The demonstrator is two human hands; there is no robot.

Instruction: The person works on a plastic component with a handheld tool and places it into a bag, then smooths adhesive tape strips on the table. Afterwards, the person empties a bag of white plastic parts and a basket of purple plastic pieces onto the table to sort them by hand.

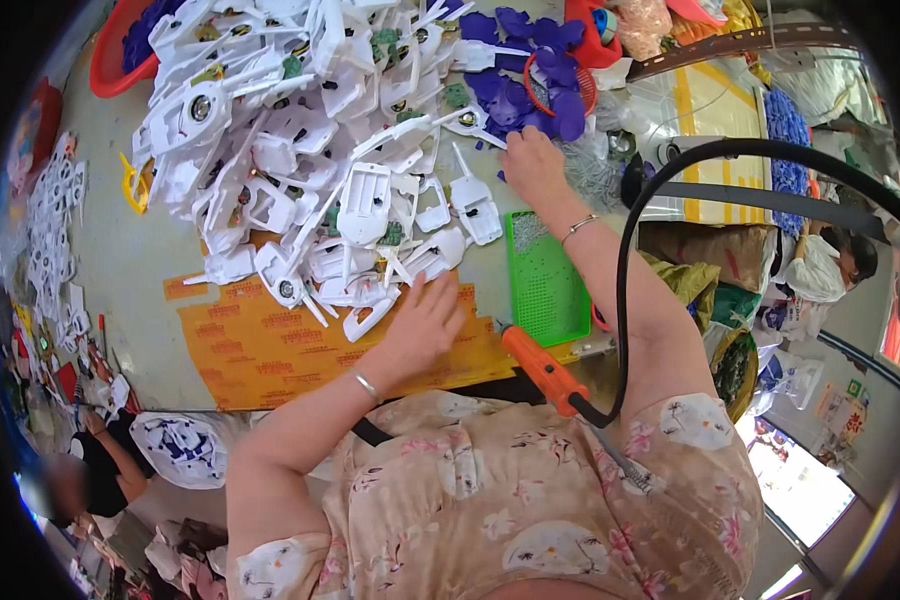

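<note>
My left hand [425, 328] is at the near edge of a large heap of white plastic housings [300, 150]. Its fingers are stretched and slightly apart, close to a white housing [436, 256], and nothing shows in them. Farther forward, my right hand [535, 168] reaches to the purple plastic parts [530, 85]; its fingers are curled, and their tips and anything in them are hidden. A white long-handled housing [472, 124] lies beside those fingers. Between my arms, an orange-handled electric screwdriver [542, 368] hangs on a black cable.
A green perforated tray [548, 300] holding small metal pieces lies by my right forearm. Orange printed tape [280, 345] covers the table's near edge. A black hose [625, 260] arches over my right arm. Another person [110, 450] is at the far left, near more white parts [55, 230].
</note>
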